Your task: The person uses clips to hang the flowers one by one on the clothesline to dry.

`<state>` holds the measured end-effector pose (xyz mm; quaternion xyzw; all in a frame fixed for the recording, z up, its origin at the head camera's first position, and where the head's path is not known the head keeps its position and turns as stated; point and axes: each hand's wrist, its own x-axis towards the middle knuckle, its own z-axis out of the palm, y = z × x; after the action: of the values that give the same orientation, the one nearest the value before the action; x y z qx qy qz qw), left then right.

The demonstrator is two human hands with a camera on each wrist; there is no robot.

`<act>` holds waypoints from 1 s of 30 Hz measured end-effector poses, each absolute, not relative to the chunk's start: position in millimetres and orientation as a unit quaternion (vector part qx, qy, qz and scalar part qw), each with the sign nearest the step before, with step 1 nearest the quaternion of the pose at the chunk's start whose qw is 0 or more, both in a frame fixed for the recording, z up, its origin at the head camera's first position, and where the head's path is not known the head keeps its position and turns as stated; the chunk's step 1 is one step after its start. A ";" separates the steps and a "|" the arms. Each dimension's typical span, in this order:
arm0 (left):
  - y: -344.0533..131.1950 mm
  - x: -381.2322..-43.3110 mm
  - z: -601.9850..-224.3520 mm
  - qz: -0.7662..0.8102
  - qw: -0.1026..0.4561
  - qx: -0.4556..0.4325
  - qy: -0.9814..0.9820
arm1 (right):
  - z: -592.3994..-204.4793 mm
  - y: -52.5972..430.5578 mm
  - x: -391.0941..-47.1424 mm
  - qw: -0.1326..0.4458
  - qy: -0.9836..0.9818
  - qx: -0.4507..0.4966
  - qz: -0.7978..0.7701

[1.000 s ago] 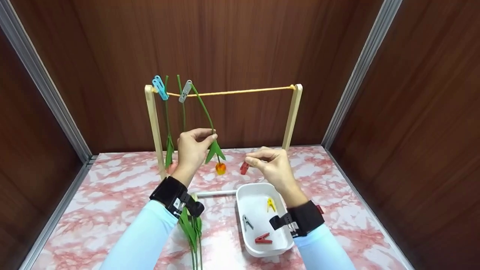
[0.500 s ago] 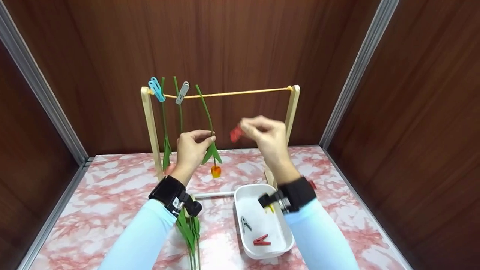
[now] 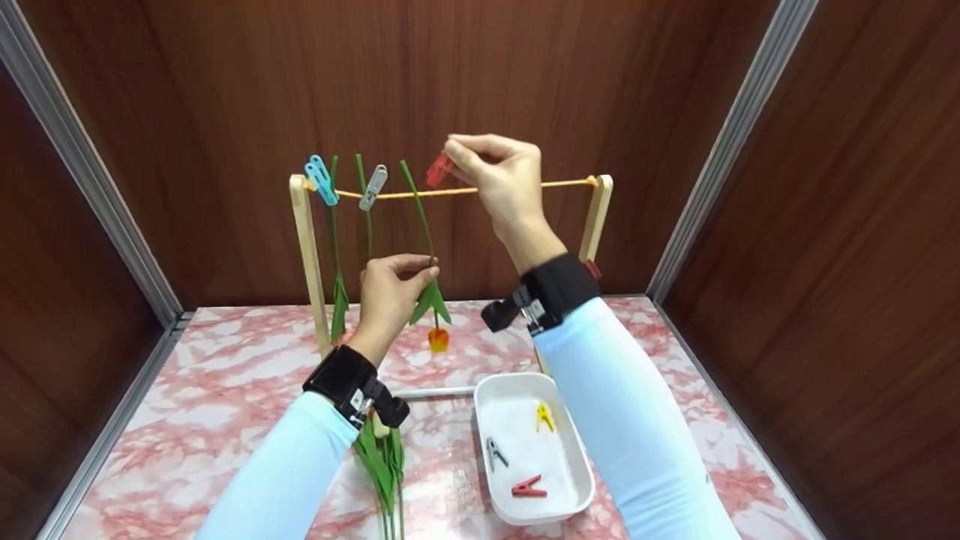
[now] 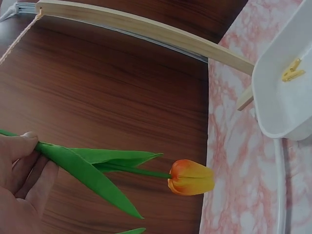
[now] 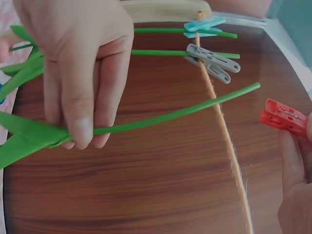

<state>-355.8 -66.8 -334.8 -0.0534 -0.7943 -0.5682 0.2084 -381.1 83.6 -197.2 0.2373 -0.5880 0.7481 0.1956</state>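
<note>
My left hand (image 3: 392, 292) pinches the stem of an orange-yellow artificial tulip (image 3: 439, 340), which hangs bloom down. Its bare stem end crosses the yellow cord (image 3: 450, 192) and stands a little above it. My right hand (image 3: 504, 174) holds a red clothespin (image 3: 439, 170) between thumb and fingers, just right of that stem and apart from it. In the right wrist view the red clothespin (image 5: 284, 116) is clear of the cord. A blue clothespin (image 3: 321, 180) and a grey clothespin (image 3: 373, 187) each fix a green stem to the cord on the left.
Two wooden posts (image 3: 306, 255) carry the cord. A white tub (image 3: 486, 420) below my right forearm holds yellow (image 3: 544, 417), grey (image 3: 496, 453) and red (image 3: 529, 487) clothespins. More tulips (image 3: 384, 457) lie on the marbled table (image 3: 225, 420) by my left forearm.
My right hand has risen with the red clothespin from above the tub to cord height and moved left. The tulip's stem top has come away from beside the grey clothespin, slightly rightward.
</note>
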 end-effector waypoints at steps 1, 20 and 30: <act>-67.2 -356.4 -334.5 -0.569 0.207 -0.055 -0.794 | -195.3 81.4 -382.4 0.194 -0.593 0.233 0.746; -70.6 -363.5 -331.9 -0.566 0.189 -0.061 -0.800 | -202.7 61.8 -393.8 0.168 -0.673 0.201 0.692; -75.5 -365.4 -336.2 -0.564 0.196 -0.052 -0.800 | -208.9 58.7 -397.3 0.160 -0.695 0.207 0.670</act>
<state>-365.4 -75.5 -336.2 -0.0516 -0.8003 -0.5642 0.1963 -397.3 58.7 -208.9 0.2066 -0.6951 0.6698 0.1597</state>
